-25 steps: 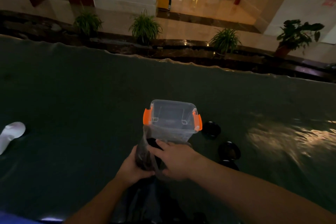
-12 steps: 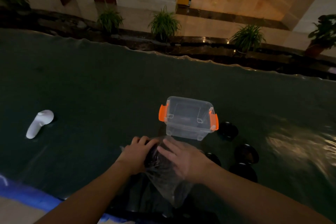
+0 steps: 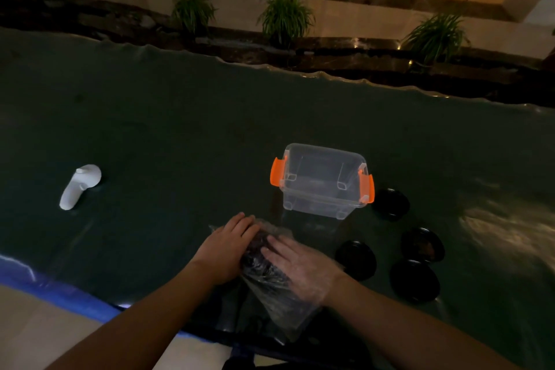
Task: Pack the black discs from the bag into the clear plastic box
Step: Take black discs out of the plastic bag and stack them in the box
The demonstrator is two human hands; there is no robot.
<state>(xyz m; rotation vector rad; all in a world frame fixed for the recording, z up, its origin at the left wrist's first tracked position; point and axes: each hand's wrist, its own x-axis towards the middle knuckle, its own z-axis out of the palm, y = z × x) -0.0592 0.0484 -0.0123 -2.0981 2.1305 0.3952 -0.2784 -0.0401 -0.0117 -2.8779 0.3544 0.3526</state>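
Observation:
A clear plastic box (image 3: 322,180) with orange latches stands open on the dark green table cover, nothing visible in it. In front of it lies a crinkled clear plastic bag (image 3: 276,288) with dark discs inside. My left hand (image 3: 228,246) grips the bag's left side from outside. My right hand (image 3: 297,264) is inside the bag, seen through the film, fingers spread over the dark discs. Several black discs lie loose right of the box: one (image 3: 390,204) beside the latch, another (image 3: 356,260) near my right wrist, two more (image 3: 423,245) (image 3: 414,281) further right.
A white handheld controller (image 3: 79,186) lies on the cover at the left. The table's near edge with blue trim (image 3: 60,291) runs at lower left. Beyond the far edge are potted plants (image 3: 285,15) and a shiny floor.
The bag has come down from in front of the box and now lies lower on the table. My right hand has slid inside it. The view has shifted, showing more discs.

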